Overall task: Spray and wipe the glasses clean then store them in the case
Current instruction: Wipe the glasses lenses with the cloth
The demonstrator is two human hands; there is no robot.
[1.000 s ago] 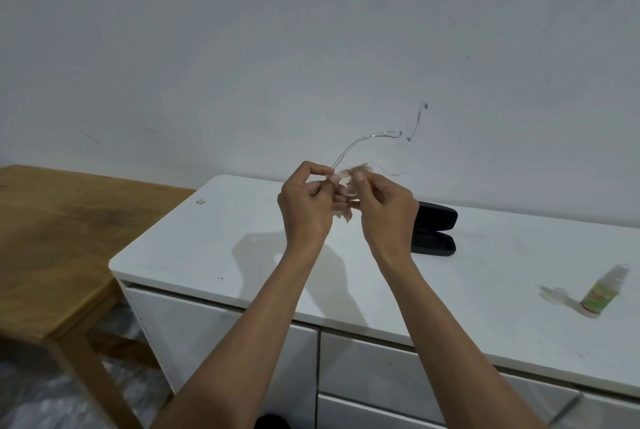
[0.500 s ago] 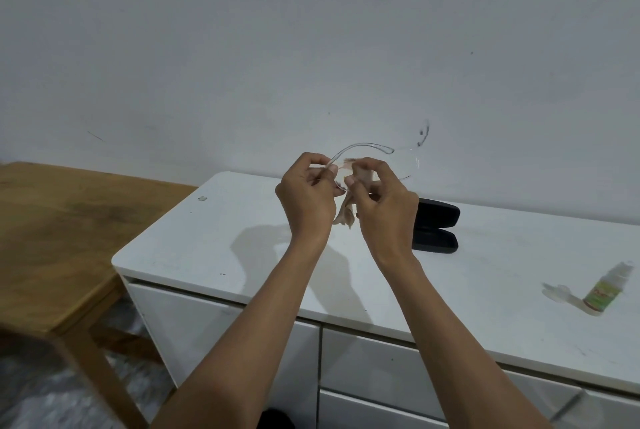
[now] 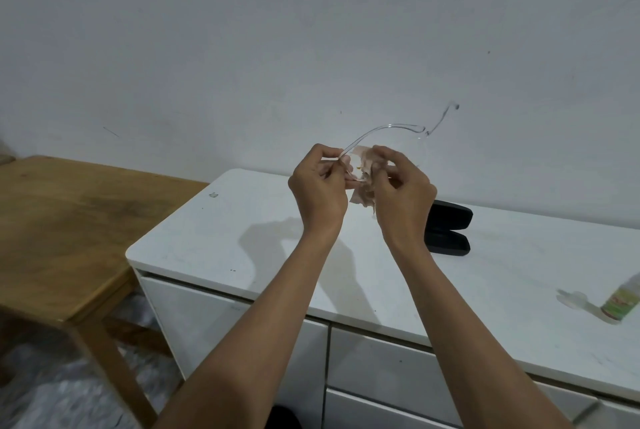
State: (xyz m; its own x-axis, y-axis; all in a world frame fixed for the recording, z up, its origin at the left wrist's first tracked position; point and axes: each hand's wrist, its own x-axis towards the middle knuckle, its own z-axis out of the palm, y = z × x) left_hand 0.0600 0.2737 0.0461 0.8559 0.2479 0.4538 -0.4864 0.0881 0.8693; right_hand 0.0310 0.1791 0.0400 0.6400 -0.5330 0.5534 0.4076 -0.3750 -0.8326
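Clear-framed glasses (image 3: 388, 130) are held up in front of the wall, one transparent arm arching up and right. My left hand (image 3: 318, 193) pinches the frame near its left end. My right hand (image 3: 403, 193) pinches a small pinkish cloth (image 3: 363, 182) against a lens; the lenses are mostly hidden behind my fingers and the cloth. The black glasses case (image 3: 450, 224) lies open on the white cabinet top (image 3: 214, 241), just right of my right hand. The spray bottle (image 3: 620, 304) with a green label lies on its side at the far right edge, its clear cap (image 3: 571, 298) beside it.
A wooden table (image 3: 59, 231) stands lower at the left, touching the cabinet's left end. White drawers (image 3: 398, 373) front the cabinet below my forearms. A bare white wall rises behind. A small scrap (image 3: 213, 194) lies near the cabinet's back left corner.
Both hands stayed together over the cabinet, working the cloth on the lens. The glasses tilted slightly, the clear arm dipping and then rising again.
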